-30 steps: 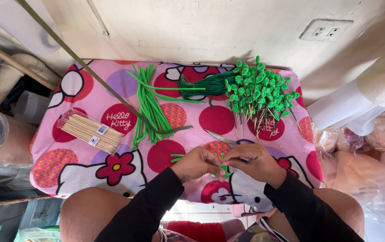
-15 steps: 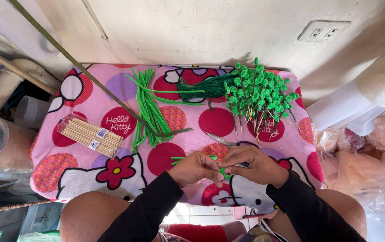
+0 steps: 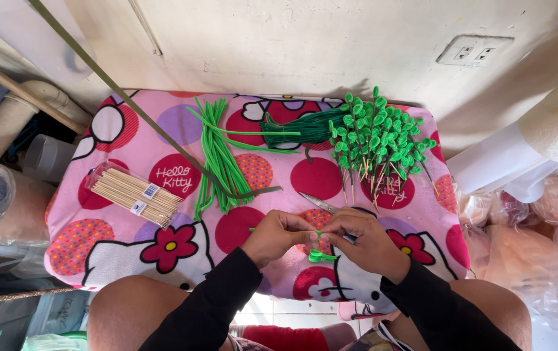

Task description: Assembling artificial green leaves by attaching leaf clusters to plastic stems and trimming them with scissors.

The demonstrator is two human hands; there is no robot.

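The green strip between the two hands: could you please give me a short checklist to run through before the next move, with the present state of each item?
1. Both hands on the work: left hand and right hand meet at the green strip. Ok.
2. Grip on the strip: fingertips hide most of it. Cannot tell.
3. Small green loop below the hands: whether held or lying on the pink cloth. Cannot tell.
4. Scissors within reach: beside the right hand, partly hidden. Ok.
5. Spare green strips lie loose on the cloth. Ok.
6. Pack of wooden skewers lies on the cloth to the left; whether it is open, cannot tell.
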